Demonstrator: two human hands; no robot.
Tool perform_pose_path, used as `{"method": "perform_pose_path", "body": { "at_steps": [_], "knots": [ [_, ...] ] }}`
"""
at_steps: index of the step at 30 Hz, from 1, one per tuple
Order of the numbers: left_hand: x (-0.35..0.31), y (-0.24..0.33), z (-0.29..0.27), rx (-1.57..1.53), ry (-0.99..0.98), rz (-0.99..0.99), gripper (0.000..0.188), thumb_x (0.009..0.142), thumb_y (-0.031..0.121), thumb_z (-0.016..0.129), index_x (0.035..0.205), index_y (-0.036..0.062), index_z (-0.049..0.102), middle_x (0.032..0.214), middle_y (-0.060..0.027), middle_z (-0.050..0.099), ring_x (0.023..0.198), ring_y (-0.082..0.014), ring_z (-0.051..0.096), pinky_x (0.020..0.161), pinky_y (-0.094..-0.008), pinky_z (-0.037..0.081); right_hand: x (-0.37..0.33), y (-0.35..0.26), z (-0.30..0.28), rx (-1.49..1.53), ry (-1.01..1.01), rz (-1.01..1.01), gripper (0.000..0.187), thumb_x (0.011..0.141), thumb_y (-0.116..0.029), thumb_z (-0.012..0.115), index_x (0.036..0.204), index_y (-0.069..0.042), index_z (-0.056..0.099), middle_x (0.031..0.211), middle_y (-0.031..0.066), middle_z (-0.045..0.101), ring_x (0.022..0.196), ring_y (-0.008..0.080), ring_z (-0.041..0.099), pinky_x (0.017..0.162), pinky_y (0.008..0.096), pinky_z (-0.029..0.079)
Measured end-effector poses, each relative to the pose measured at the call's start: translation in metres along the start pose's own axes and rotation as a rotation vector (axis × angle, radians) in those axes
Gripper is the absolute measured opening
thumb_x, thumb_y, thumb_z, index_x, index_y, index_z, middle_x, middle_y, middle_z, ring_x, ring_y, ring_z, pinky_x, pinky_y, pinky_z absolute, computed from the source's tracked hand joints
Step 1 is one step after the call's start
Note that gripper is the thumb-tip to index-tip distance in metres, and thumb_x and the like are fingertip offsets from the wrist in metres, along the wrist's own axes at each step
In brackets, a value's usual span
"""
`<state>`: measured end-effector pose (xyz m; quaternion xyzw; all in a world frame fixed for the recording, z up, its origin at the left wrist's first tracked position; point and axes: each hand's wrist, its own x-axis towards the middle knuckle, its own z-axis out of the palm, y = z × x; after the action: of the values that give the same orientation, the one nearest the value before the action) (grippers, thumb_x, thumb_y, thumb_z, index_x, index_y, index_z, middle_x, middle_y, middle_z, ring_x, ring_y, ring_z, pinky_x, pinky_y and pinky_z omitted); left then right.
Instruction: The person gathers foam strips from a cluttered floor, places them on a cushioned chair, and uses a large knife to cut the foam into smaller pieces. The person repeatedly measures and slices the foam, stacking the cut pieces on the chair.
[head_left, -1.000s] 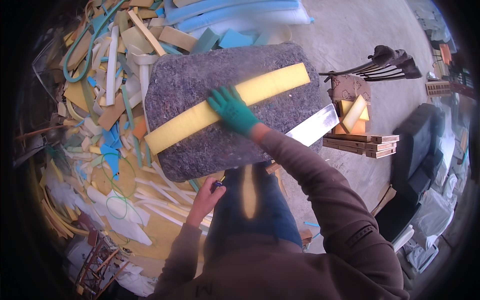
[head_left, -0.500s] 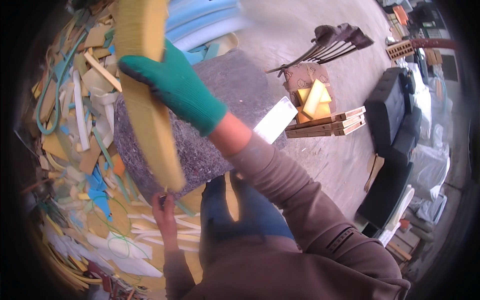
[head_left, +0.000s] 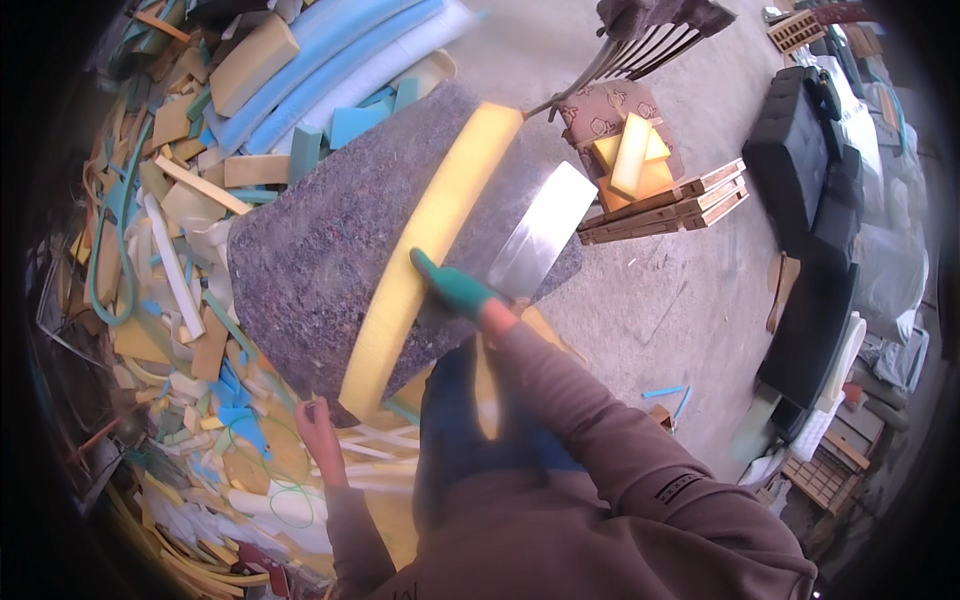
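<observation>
A long yellow foam strip (head_left: 430, 240) lies slantwise across a thick grey speckled felt pad (head_left: 310, 240) in front of me. My right hand (head_left: 460, 290), in a green glove with dark palm coating, grips the strip near its middle, the thumb over its top and the other fingers partly hidden at its right side. Beside the strip's near end, apart from it, my bare left hand (head_left: 318, 440) has its fingers curled together; whatever they hold is too small to make out. A shiny white slab (head_left: 550, 225) rests on the pad's right part.
Foam offcuts (head_left: 190, 200) heap up at left, with blue foam rolls (head_left: 340, 70) behind. To the right stand a patterned cushion (head_left: 600, 115) with yellow foam pieces (head_left: 630, 160), wooden frames (head_left: 665, 205), and a dark sofa (head_left: 800, 170). A rake-like slatted object (head_left: 650, 45) is farther back.
The foam strip, held up in my right hand before, has come down onto the pad. My right hand has moved right and lower with it. The left hand stays near the strip's near end.
</observation>
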<state>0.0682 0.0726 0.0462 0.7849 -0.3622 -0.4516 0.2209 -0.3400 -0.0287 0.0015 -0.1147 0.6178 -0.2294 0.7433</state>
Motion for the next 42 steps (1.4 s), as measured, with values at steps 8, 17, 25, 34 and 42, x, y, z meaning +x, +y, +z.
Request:
{"method": "perform_pose_path", "body": {
  "at_steps": [8,17,25,34,42],
  "knots": [
    [-0.046,0.123,0.096,0.098,-0.446,0.426,0.04,0.099,0.014,0.078,0.128,0.0025,0.053,0.096,-0.0035,0.062,0.083,-0.0122,0.059,0.075,-0.0297,0.05,-0.062,0.015,-0.003,-0.283,-0.205,-0.077,0.067,0.107,-0.062,0.06,0.128,0.0,0.075,0.113,0.0219,0.078,0.108,0.0329,0.077,0.097,0.0423,0.06],
    [-0.093,0.184,0.159,0.264,-0.862,0.304,0.053,0.092,0.014,0.085,0.128,0.0019,0.048,0.097,-0.009,0.069,0.087,-0.0158,0.065,0.078,-0.0307,0.053,-0.142,0.033,-0.043,-0.252,-0.312,-0.355,0.035,0.093,-0.022,0.083,0.12,-0.003,0.074,0.096,0.0053,0.075,0.09,0.0132,0.07,0.08,0.0314,0.059],
    [-0.115,0.193,0.202,0.236,-1.034,0.111,0.025,0.104,0.012,0.071,0.123,0.0007,0.06,0.099,-0.0074,0.07,0.086,-0.0125,0.064,0.079,-0.0286,0.053,-0.184,0.032,-0.127,-0.139,-0.351,-0.34,0.063,0.097,-0.023,0.083,0.146,0.001,0.052,0.11,0.0112,0.078,0.094,0.0147,0.074,0.078,0.0287,0.06],
    [-0.153,0.223,0.278,0.369,-0.993,0.214,0.022,0.107,0.013,0.067,0.125,0.0014,0.07,0.099,-0.0032,0.071,0.089,-0.0108,0.065,0.081,-0.0276,0.053,-0.285,0.035,-0.382,0.347,-0.236,-0.428,0.065,0.097,-0.016,0.079,0.156,-0.001,0.055,0.112,0.0111,0.075,0.1,0.0187,0.076,0.087,0.0327,0.061],
    [-0.197,0.27,0.407,0.427,-0.953,0.302,0.02,0.103,0.019,0.073,0.097,0.0002,0.071,0.075,0.0006,0.066,0.068,-0.0089,0.059,0.064,-0.0296,0.047,-0.285,0.104,-0.548,0.886,0.207,-0.792,0.057,0.109,-0.029,0.065,0.159,-0.005,0.052,0.137,0.01,0.071,0.119,0.0242,0.071,0.118,0.0496,0.053]
  ]
}}
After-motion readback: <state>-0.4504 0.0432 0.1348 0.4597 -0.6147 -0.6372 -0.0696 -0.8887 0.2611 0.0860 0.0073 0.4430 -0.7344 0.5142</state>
